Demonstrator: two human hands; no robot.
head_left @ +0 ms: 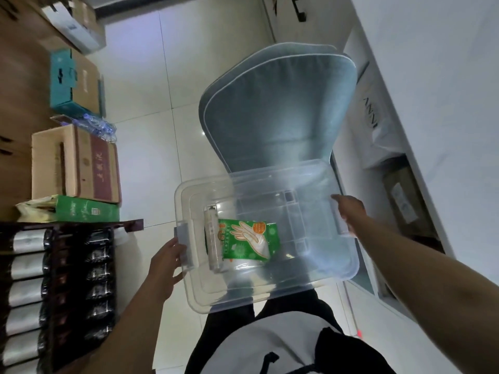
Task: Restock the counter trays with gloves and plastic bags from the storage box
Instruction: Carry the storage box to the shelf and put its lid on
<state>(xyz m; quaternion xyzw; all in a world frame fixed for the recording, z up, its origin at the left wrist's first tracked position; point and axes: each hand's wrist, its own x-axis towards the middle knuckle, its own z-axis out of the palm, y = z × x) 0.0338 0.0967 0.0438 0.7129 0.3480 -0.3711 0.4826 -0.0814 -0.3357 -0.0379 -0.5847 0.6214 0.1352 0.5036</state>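
Note:
A clear plastic storage box [318, 271] is held in front of me above the floor, over the front of a grey cushioned chair. Inside it, at the left end, lie a green pack of gloves [248, 240] and a roll of plastic bags [213, 238] beside it. My left hand [164, 268] grips the box's left grey handle. At the other end my right hand [349, 210] grips the right handle. The box has no lid on it.
The grey chair [275, 109] stands straight ahead on the tiled floor. Cardboard boxes [78, 163] and a green carton [86, 210] sit at the left, with a dark rack of bottles [54, 279] below them. A white counter [432, 90] runs along the right.

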